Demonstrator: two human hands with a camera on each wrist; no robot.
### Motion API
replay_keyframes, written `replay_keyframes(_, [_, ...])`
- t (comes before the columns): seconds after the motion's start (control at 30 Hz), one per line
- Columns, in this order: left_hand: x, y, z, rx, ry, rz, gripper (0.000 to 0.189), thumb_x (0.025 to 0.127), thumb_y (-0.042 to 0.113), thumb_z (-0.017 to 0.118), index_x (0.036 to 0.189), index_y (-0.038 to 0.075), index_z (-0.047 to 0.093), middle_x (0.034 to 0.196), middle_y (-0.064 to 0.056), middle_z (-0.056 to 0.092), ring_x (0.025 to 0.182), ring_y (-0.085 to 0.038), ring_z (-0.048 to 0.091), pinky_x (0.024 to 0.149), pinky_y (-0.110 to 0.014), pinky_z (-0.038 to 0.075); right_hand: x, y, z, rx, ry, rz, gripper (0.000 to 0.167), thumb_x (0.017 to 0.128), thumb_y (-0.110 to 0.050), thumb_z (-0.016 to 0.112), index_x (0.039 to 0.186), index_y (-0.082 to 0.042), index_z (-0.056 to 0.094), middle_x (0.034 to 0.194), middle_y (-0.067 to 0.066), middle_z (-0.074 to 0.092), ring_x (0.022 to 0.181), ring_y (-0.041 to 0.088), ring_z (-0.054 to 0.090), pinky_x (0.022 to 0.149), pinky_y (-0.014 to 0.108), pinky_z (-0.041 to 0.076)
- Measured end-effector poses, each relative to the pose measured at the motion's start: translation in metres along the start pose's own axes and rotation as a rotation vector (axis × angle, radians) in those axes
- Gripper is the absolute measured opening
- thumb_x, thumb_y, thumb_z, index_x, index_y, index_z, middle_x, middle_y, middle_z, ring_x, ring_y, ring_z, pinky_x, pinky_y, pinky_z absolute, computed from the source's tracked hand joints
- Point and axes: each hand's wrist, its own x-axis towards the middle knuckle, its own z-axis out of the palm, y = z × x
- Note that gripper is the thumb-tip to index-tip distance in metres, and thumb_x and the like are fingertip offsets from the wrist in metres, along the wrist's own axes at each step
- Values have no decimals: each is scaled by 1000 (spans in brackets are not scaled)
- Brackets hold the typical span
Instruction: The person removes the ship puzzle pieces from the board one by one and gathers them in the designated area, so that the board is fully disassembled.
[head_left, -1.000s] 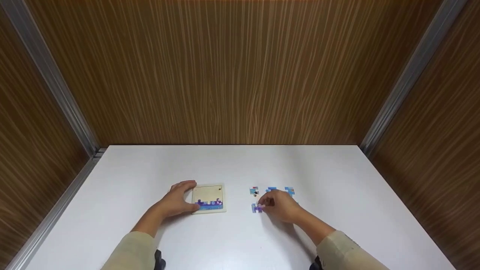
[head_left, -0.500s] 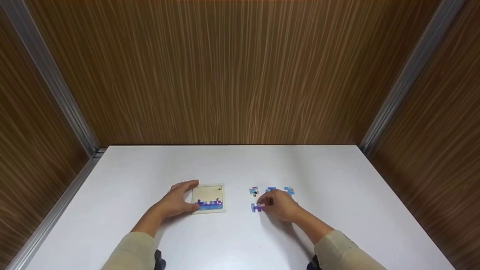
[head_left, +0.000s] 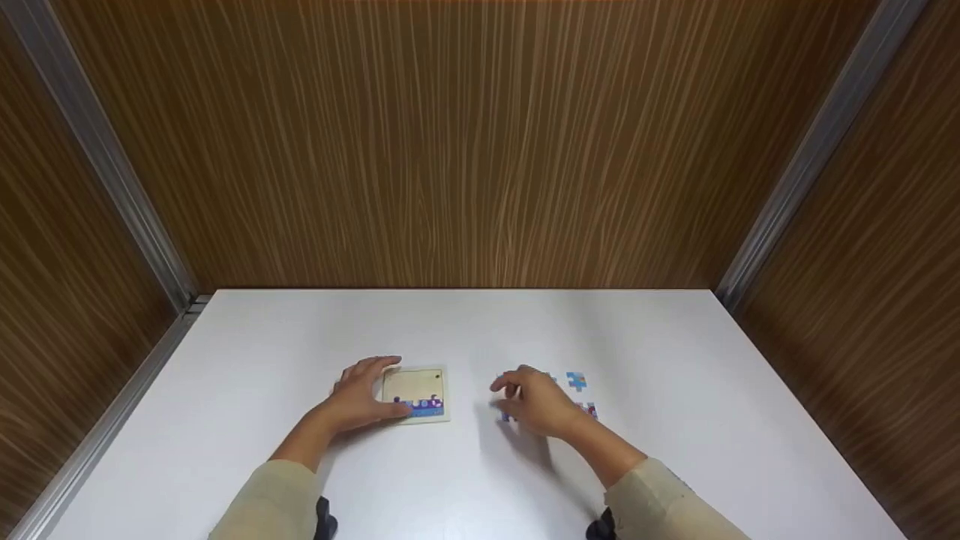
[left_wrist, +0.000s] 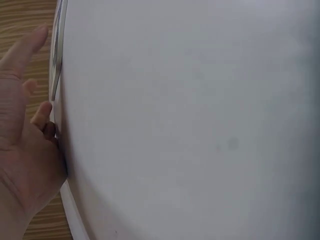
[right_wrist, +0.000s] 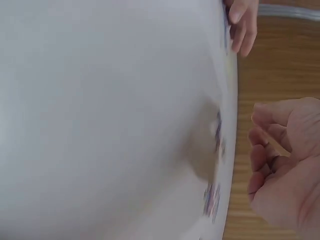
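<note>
A square, pale puzzle tray [head_left: 416, 382] lies left of centre, with a row of purple and blue jigsaw pieces [head_left: 427, 407] along its near side. My left hand [head_left: 358, 399] spans the tray's left side, its thumb over those pieces and its fingers stretched past the far corner. My right hand [head_left: 538, 403] hovers above the loose pieces to the right of the tray, fingers loosely bent. Nothing shows between its thumb and fingers in the right wrist view. Beneath it, a purple and blue jigsaw piece [head_left: 505, 418] peeks out, mostly hidden.
More loose pieces lie on the white table [head_left: 450, 480]: a light blue jigsaw piece [head_left: 577, 381] and a purple and red jigsaw piece [head_left: 592, 409], with others partly covered by the right hand. Wood-grain panels [head_left: 480, 150] enclose the table's back and sides.
My right hand has lifted off the purple piece and shifted left and away from me. The left thumb has slid slightly right over the pieces in the tray.
</note>
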Motion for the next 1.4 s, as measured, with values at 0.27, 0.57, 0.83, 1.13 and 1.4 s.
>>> replay_keyframes(0.27, [2,0,5,45,41,-11,90,79,55,94,154,26,52,173,-12,37,162,-45,25,131,-71,22,12,-29,34,45,-35,-38,31,98,-10,77,128,-6,74,103,7,67,94,16,61,83,33,57])
replay_keyframes(0.57, [0,4,8,26,53,10,48,82,47,95,113,26,65,167,-15,41,159,-48,27,128,-73,19,32,-47,68,28,-48,-7,41,98,-11,79,137,-9,68,98,3,67,86,11,58,80,31,54])
replay_keyframes(0.83, [-3,8,8,4,72,19,29,83,39,95,97,26,72,165,-13,44,156,-44,30,127,-69,24,39,-49,79,32,-39,72,40,98,-12,79,136,-8,68,100,4,66,88,15,59,80,36,54])
replay_keyframes(1.13, [-6,13,11,-58,87,13,16,84,30,95,90,26,81,167,-10,47,160,-46,25,128,-73,23,39,-47,78,47,-41,71,33,99,-13,78,130,-11,67,94,1,61,84,15,55,75,32,46])
replay_keyframes(1.4, [-10,13,10,-58,83,36,16,84,29,95,90,22,82,171,-12,45,162,-51,22,129,-77,17,40,-49,79,39,-26,60,33,96,-11,80,128,-8,69,111,8,59,97,19,59,94,42,58])
